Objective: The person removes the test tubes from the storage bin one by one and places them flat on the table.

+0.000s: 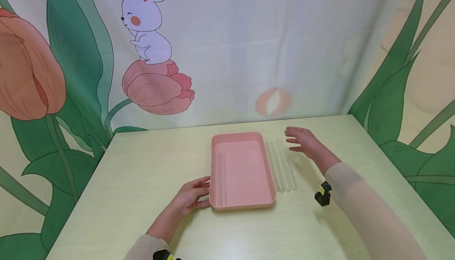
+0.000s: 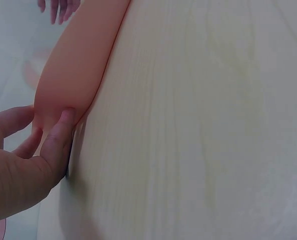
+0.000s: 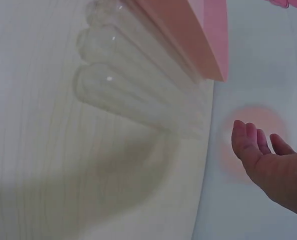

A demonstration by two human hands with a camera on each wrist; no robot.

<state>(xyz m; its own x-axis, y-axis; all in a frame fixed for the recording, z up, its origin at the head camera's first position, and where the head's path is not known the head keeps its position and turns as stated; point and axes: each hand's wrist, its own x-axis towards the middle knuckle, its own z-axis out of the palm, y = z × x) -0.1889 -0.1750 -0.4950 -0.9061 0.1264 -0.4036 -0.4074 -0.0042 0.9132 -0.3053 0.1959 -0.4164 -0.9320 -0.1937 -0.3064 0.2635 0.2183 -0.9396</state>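
A shallow pink tray (image 1: 243,205) lies on the pale table, its long sides running away from me. My left hand (image 1: 193,195) touches the tray's left wall near the front corner. In the left wrist view, the thumb (image 2: 63,127) presses the outside of that wall, with other fingers beside it. Inside the tray, along its left side, lies clear tubing (image 1: 222,181). Just right of the tray, three clear test tubes (image 3: 123,97) with rounded ends lie side by side on the table. Beyond their far ends, my right hand (image 1: 302,139) hovers with fingers extended, holding nothing.
The pale wooden table (image 1: 149,165) ends at the back against a printed cloth (image 1: 227,54) with a rabbit and tulips. A small black device (image 1: 322,194) sits at the right wrist, another (image 1: 163,255) at the left.
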